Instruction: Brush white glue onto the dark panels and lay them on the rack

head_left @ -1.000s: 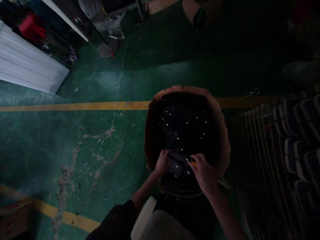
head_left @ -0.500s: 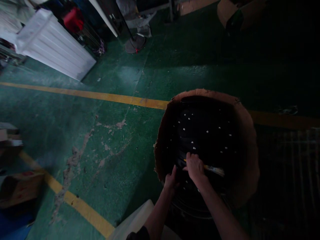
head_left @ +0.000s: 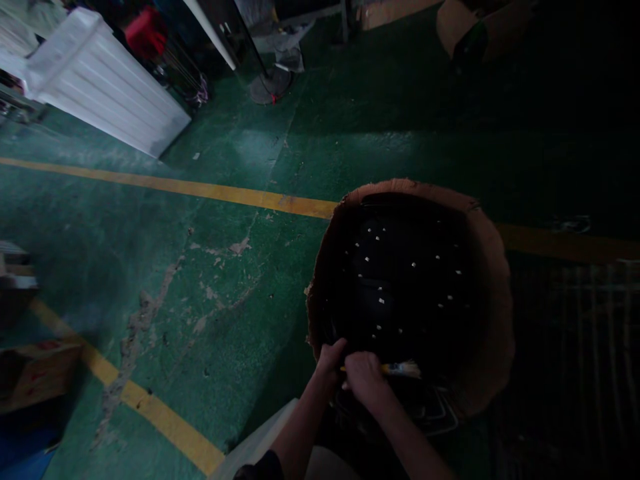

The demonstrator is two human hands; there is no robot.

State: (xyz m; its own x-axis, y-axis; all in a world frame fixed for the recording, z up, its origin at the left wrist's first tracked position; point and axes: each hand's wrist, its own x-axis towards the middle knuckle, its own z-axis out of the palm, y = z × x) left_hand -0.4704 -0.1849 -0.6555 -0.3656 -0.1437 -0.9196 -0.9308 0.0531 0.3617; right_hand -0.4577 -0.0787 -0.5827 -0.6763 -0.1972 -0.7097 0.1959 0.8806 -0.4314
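My right hand is closed round the yellow handle of a paintbrush, whose pale bristles point right. It is over the near part of a rounded cardboard container with a ragged rim. Inside lies a black surface dotted with several small white bits; what it is made of is too dark to tell. My left hand is just left of the right one, at the near-left inside of the container. Its fingers are curled down into shadow, the thumb on top, and what they grip is hidden. Thin black curved edges show below the brush.
Yellow lines cross the worn green floor. A white ribbed bin leans at the upper left, near a round stand base. Cardboard boxes are at the left edge; a dim slatted thing lies right.
Both hands have drawn back toward me, the right one with the paintbrush, also a little left. White bits once behind the hands now show, and a near edge of the black surface appears lifted.
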